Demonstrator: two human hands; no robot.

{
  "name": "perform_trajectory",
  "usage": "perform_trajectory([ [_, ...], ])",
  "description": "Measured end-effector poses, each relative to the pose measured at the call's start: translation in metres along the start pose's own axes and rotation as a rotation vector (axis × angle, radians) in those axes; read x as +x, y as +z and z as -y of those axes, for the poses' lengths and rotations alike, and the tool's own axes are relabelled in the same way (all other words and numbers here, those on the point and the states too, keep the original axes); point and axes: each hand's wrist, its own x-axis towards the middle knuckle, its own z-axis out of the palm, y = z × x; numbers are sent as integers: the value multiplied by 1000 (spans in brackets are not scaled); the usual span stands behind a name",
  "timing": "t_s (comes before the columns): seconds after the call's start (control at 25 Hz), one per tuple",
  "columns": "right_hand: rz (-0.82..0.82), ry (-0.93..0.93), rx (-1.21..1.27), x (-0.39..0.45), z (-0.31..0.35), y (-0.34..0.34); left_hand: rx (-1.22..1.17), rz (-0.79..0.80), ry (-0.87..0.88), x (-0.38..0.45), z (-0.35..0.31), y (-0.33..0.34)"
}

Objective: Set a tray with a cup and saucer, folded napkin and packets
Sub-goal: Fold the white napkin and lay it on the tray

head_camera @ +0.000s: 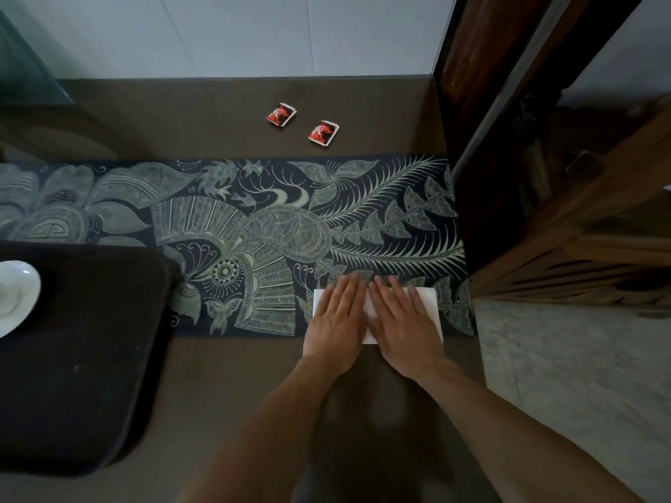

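A white napkin (428,303) is laid flat at the near edge of the patterned cloth, mostly covered. Two red-and-white packets (281,115) (323,132) are set side by side, slightly apart, on the bare brown surface farther back. A dark tray (83,357) with rounded corners is placed at the left, and a white saucer (16,295) is seen on it, cut off by the frame.

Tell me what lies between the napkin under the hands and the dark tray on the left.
Nothing visible does. The napkin lies under the left hand and right hand; only flat patterned cloth and bare tabletop reach to the tray. A white dish sits at the tray's far left.
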Motion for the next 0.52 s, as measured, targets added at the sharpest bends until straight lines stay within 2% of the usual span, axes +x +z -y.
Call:
perform_trajectory([
  [0.28, -2, 20, -1, 0, -7, 4, -19, 3, -10, 0, 10, 6],
  [0.52, 6, 150, -60, -19, -52, -1, 46, 38, -89, -15, 46, 0],
])
